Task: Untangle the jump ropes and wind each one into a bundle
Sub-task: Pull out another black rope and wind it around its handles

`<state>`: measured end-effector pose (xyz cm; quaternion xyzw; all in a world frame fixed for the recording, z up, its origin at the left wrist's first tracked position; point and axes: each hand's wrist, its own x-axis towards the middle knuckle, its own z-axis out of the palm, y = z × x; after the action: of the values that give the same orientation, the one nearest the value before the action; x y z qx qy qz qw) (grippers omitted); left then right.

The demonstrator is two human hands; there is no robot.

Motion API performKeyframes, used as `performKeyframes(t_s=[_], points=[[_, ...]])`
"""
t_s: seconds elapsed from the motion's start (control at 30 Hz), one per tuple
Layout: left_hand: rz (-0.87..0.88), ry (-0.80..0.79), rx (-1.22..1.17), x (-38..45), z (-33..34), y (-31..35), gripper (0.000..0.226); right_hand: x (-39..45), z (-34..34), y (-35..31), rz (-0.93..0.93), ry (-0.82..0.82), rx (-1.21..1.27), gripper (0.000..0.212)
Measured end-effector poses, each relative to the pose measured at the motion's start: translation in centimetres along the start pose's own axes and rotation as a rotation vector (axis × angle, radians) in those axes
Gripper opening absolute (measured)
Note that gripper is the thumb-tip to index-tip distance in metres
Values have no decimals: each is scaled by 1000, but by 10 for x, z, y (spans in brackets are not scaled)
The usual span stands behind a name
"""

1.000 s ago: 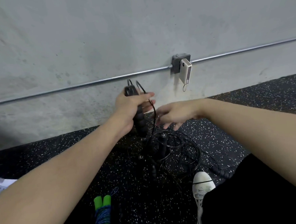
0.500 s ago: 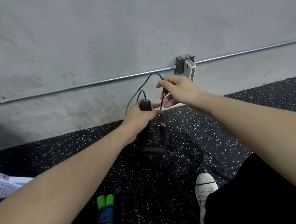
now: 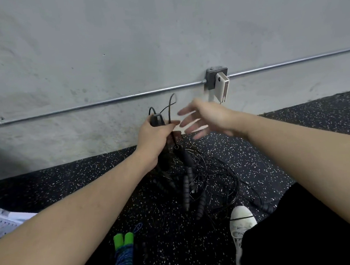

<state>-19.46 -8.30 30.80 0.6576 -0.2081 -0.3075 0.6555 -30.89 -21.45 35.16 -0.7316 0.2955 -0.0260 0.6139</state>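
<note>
My left hand [image 3: 154, 137] grips a black jump-rope handle [image 3: 156, 119] upright, together with a strand of thin black cord that loops up above my fist [image 3: 171, 105]. My right hand [image 3: 204, 118] hovers just right of it, fingers spread and blurred, holding nothing. Below the hands a tangle of black jump ropes [image 3: 196, 178] with ribbed handles and thin cords hangs and spreads on the speckled floor. A green-handled rope [image 3: 124, 258], wound in blue cord, lies at the bottom of the view.
A concrete wall with a metal conduit [image 3: 105, 101] and a junction box [image 3: 217, 78] stands close behind. My white shoe [image 3: 241, 220] has a cord across it. A perforated white panel [image 3: 2, 225] lies at the left edge.
My right hand has let go of the cord it was pinching up high and has dropped lower with its fingers spread. My left hand keeps its grip on the handle.
</note>
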Motion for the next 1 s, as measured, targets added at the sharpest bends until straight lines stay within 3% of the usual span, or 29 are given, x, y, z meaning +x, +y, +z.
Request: performKeyframes(t_s=[0.1, 0.23, 0.37, 0.57, 0.7, 0.83, 1.0], points=[[-21, 32, -166, -1, -8, 18, 21, 0, 12, 7, -59, -120, -417, 37], [-34, 35, -276, -7, -25, 36, 23, 0, 35, 2, -159, -101, -529, 40], [-23, 68, -280, -15, -42, 43, 23, 5, 57, -6, -211, -152, -419, 30], [0, 75, -228, -23, -69, 54, 24, 9, 86, -21, -283, -97, -303, 18], [50, 135, 4, -22, -102, 68, 25, 16, 95, -35, -300, -7, -140, 12], [-65, 121, 93, -28, -132, 78, 28, 19, 95, -46, -259, 13, 60, 9], [-173, 72, -18, -31, -144, 71, 32, 25, 109, -56, -215, -20, 231, 10]])
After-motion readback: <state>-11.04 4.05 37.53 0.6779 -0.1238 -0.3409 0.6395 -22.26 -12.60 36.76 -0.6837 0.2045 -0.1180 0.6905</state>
